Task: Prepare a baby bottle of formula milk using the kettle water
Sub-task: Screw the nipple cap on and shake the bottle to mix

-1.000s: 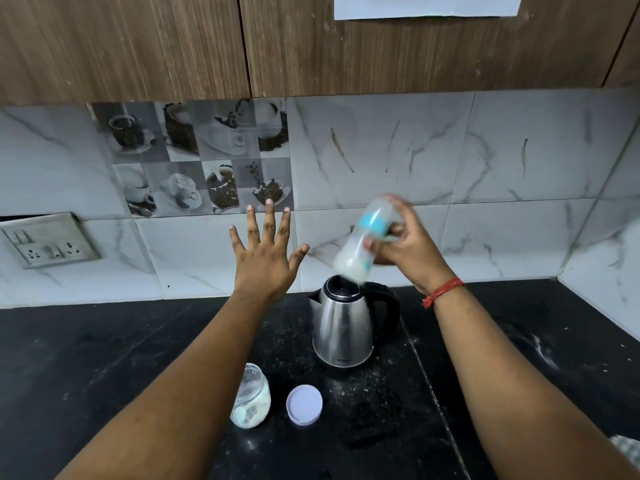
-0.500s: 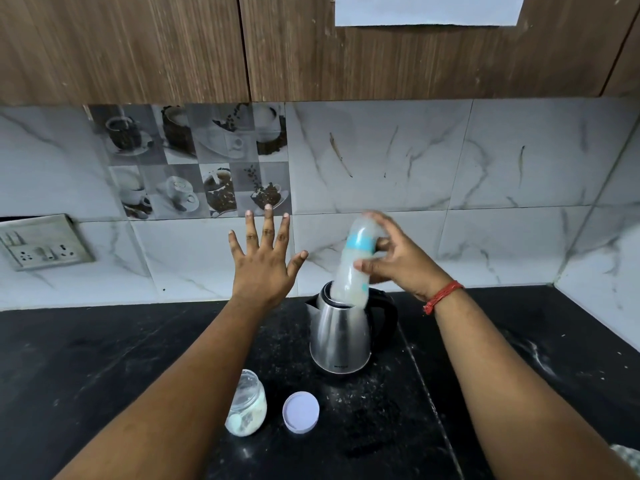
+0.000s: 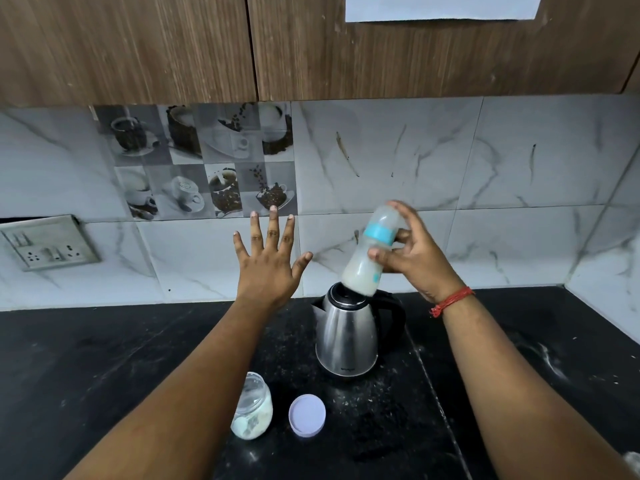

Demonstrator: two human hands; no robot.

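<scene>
My right hand (image 3: 414,258) grips a baby bottle (image 3: 369,258) with a blue collar and milky white liquid inside. The bottle is tilted, its cap end up and to the right, and it hangs just above the steel kettle (image 3: 348,336) on the black counter. My left hand (image 3: 268,263) is raised to the left of the bottle, fingers spread, holding nothing. A small glass jar (image 3: 252,407) with white powder stands open near the counter's front, with its white lid (image 3: 307,415) lying beside it on the right.
The black counter (image 3: 86,368) is dusted with powder specks around the kettle. A wall socket plate (image 3: 48,242) sits at the left on the marble tiles. Wooden cabinets (image 3: 138,46) hang overhead. The side wall closes in at the right.
The bottle has moved up and down in my right hand over the kettle, changing its tilt between frames. My left hand has stayed raised and spread.
</scene>
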